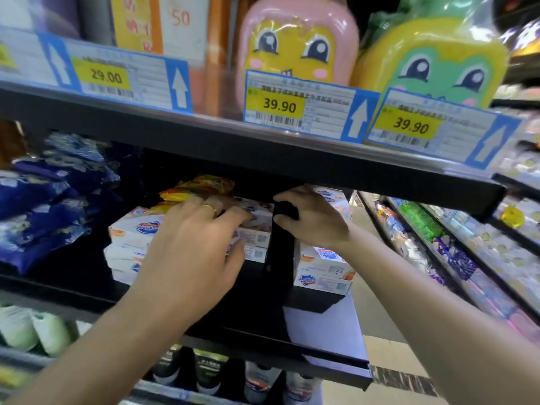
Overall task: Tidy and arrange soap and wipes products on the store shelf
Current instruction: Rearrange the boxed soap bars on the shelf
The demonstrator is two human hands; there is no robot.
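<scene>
Two hands reach into the dark shelf (263,340). The left hand (193,244) holds a stack of white soap boxes (131,229) with curled fingers, near yellow packets (198,185). The right hand (312,217) grips a black divider (280,252). More soap boxes (324,270) sit just right of the divider.

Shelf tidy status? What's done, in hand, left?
Done: soap boxes right of the black divider sit stacked. In hand: left hand grips the left soap stack; right hand grips the divider. Left: yellow packs lie loose on top.
</scene>
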